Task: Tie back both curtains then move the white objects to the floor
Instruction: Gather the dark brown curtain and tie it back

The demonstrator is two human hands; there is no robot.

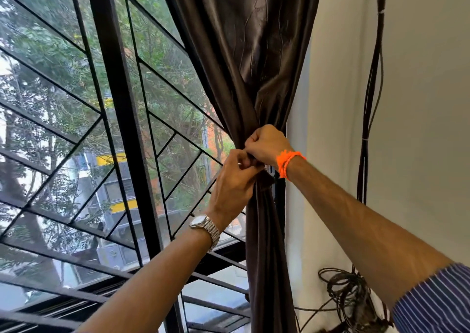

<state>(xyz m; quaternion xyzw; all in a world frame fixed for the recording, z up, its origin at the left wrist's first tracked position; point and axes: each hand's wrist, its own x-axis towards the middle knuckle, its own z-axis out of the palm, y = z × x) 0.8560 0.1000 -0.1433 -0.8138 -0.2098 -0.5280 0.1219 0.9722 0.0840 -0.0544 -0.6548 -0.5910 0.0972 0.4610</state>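
A dark brown curtain (256, 53) hangs at the right side of the window and is gathered into a narrow bunch at mid height. My right hand (267, 144), with an orange thread band on the wrist, grips the gathered fabric at the bunch. My left hand (234, 182), with a metal watch on the wrist, pinches a dark strip of fabric or tie right below the right hand. Both hands touch each other at the bunch. Below them the curtain falls straight down. No white objects are in view.
A black window frame (119, 119) with diagonal bars fills the left. Trees and buildings show outside. A white wall (419, 104) stands to the right with black cables (368, 104) running down it into a tangled coil (351, 297) near the bottom.
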